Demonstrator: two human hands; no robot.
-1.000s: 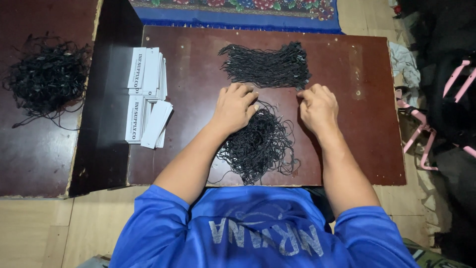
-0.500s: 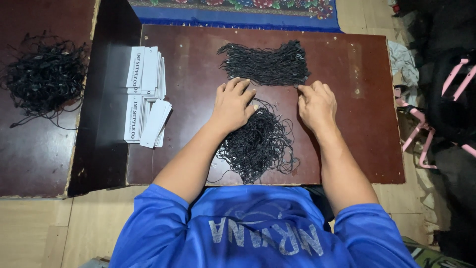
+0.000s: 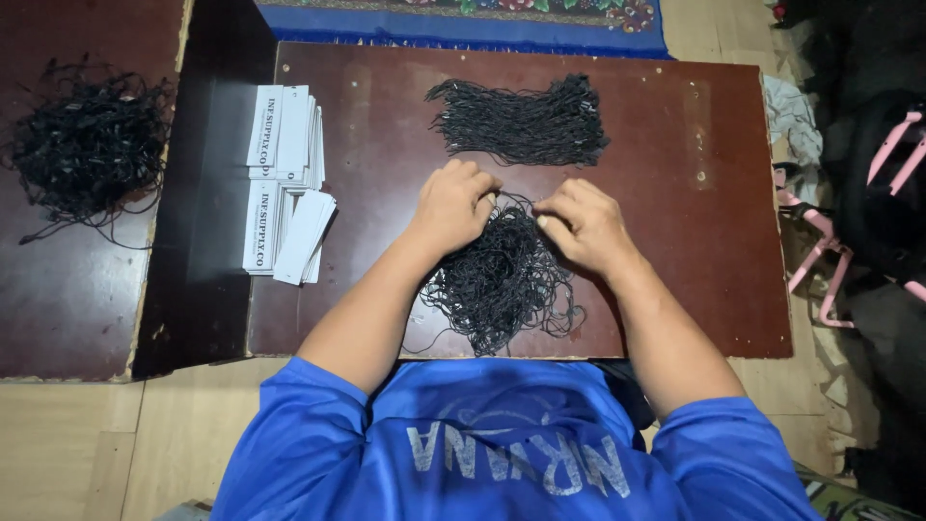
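- The left hand (image 3: 453, 205) and the right hand (image 3: 584, 224) sit close together at the far edge of a loose heap of black cords (image 3: 502, 282), fingertips curled inward and nearly meeting.
- Both hands look to be pinching a single strand at the top of the heap; whether each thumb and forefinger is fully closed on it I cannot tell, since the knuckles hide the pads.
- The heap spreads from under the fingers back toward the person's chest, on the dark red table (image 3: 694, 241).
- Judged from this, the step in hand is teasing one cord free of the tangle. Doing it well likely means gripping only one strand, lifting it slowly away from the heap, and letting the other hand hold the rest down so no neighbours drag along.
- Just beyond the hands lies a tidy bundle of straightened cords (image 3: 521, 123), aligned side to side; a freed cord laid with its ends matching would keep that bundle neat.
- To the outside of the left hand sits a stack of white paper tags (image 3: 285, 183), apart from the heap.
- Far beyond the left hand, on a separate board, is another tangled pile of cords (image 3: 87, 145), untouched.
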